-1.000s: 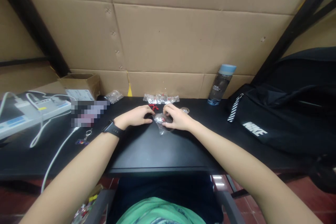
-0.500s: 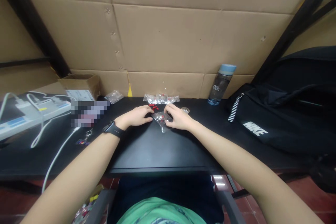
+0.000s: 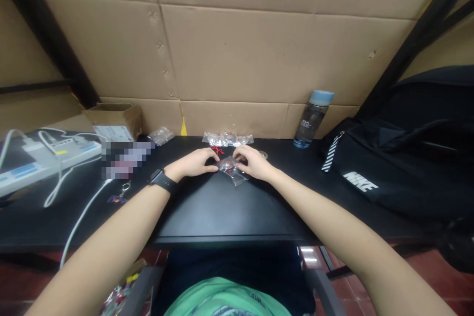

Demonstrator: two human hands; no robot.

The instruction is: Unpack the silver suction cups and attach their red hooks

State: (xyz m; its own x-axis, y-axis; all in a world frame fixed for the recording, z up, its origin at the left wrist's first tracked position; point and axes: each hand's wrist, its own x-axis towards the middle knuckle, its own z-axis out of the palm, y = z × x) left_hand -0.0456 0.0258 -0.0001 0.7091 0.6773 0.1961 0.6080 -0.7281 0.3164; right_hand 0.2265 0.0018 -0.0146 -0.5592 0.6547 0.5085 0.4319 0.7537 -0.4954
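Small plastic bag [image 3: 232, 169]: is lying low over the counter [image 3: 222, 210], centre of view, caught between both hands; clear film with small red and dark pieces showing through.
Left hand [image 3: 196, 163]: is closing its fingertips on the bag's 9 o'clock edge; a black watch [image 3: 162, 180] is sitting on the wrist.
Right hand [image 3: 255, 164]: is curling over the bag's 3 o'clock side, fingers pinching the film.
Handling: the bag is probably very light, limp and slippery, so it is likely crumpling under any squeeze. The edges or a corner look like the safest hold, clear of the lump of contents.
Other bags: a row of similar clear bags [image 3: 227, 138] is lying at 12 o'clock, each apparently holding red bits; one more bag [image 3: 161, 135] is resting at 10 o'clock.
Bottle [image 3: 313, 118]: is standing upright at 2 o'clock, cap on; contents unclear.
Cardboard box [image 3: 114, 117]: is sitting at 10 o'clock, flaps open; its inside is hidden.
Black backpack [image 3: 392, 168]: is lying at 3 o'clock.
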